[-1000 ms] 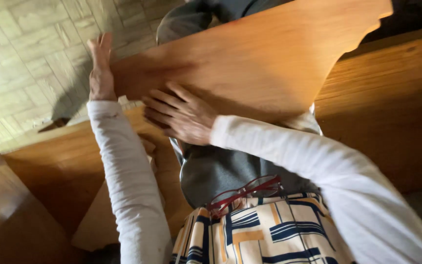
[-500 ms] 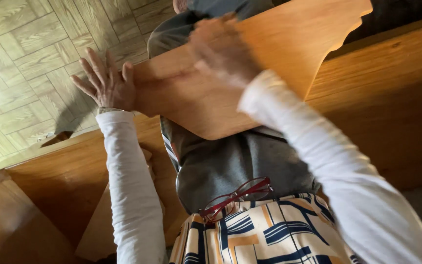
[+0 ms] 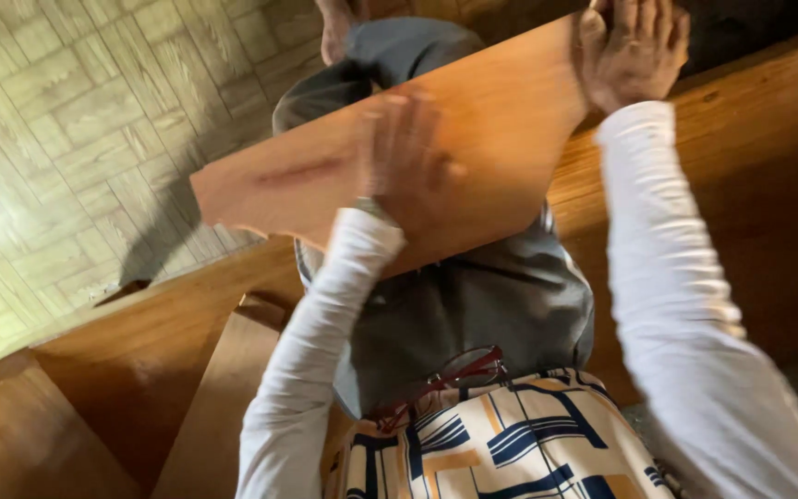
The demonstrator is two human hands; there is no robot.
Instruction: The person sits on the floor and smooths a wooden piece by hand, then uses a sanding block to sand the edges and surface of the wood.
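While the person leans over the work, the left hand (image 3: 408, 166) lies flat and open on the face of the wooden board (image 3: 473, 120), fingers spread and a little blurred, palm pressing the wood without curling round any edge. The right hand (image 3: 634, 51) is up at the board's far upper end, fingers partly bent over that edge, so it grips the board there. Both arms are in white long sleeves (image 3: 676, 277).

Held tilted in the air above the person's lap, the board slopes from its lower left corner up toward the top right. It is a flat panel of warm orange-brown wood with a smooth, faintly shiny face; its lower left edge shows a stepped, shaped cut rather than a straight line.

Below it are grey trousers (image 3: 473, 314), a patterned top in cream, blue and orange, and red-framed glasses (image 3: 445, 379) hanging at the chest. Wooden bench parts (image 3: 140, 351) lie around, with parquet floor (image 3: 66, 139) beyond.
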